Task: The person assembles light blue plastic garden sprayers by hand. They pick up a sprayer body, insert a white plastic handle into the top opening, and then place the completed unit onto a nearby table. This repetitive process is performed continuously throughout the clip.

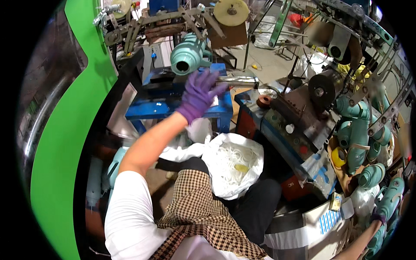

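My left hand (199, 95), in a purple glove, is raised over the blue stand with its fingers spread. Just beyond its fingertips is a teal cylindrical housing (186, 56) with a dark round hole in its near end. Whether the fingertips touch it, I cannot tell. At the far right, my right hand (379, 216), also gloved in purple, is closed around the lower end of another teal housing (393, 195). Part of that hand is hidden by the housing and the picture's dark rim.
A white bag of pale rings (236, 164) stands between my knees. Several teal housings (359, 138) are piled at the right, beside a workbench (277, 119). A metal bar (238, 81) extends from the blue stand (173, 110). A green panel (65, 173) borders the left.
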`<state>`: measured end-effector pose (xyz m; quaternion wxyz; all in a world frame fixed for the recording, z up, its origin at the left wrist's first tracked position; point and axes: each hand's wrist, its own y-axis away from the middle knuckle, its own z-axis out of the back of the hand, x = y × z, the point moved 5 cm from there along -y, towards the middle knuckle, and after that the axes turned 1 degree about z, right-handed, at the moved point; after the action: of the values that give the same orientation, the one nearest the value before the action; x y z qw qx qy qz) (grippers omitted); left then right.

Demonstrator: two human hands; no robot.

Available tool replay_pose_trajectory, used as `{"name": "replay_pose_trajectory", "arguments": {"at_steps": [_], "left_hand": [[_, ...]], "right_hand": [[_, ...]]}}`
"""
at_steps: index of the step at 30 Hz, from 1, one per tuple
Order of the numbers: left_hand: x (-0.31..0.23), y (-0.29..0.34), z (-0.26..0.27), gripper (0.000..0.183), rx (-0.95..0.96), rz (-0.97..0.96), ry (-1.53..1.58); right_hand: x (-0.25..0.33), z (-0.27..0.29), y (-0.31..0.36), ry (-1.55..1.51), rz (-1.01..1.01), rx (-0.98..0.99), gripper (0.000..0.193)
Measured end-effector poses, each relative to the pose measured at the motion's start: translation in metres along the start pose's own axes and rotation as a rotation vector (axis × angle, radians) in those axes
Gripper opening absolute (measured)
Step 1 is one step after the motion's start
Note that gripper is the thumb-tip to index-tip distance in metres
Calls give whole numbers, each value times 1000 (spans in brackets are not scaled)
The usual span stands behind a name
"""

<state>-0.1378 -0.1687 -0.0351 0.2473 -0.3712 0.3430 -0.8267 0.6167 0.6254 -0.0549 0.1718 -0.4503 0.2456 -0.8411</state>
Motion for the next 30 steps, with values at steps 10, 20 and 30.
{"name": "replay_pose_trajectory", "arguments": {"at_steps": [10,20,30], "left_hand": [[149,4,-28,37,182,-125,-218],[56,155,171,54,-416,1026,1264],[-119,-38,-38,49,-139,963,1806]], "right_hand": [[7,-114,176,-840,-403,-423,13],[211,-185,465,327,621,351,60],[202,-211,468,477,523,324,53]]}}
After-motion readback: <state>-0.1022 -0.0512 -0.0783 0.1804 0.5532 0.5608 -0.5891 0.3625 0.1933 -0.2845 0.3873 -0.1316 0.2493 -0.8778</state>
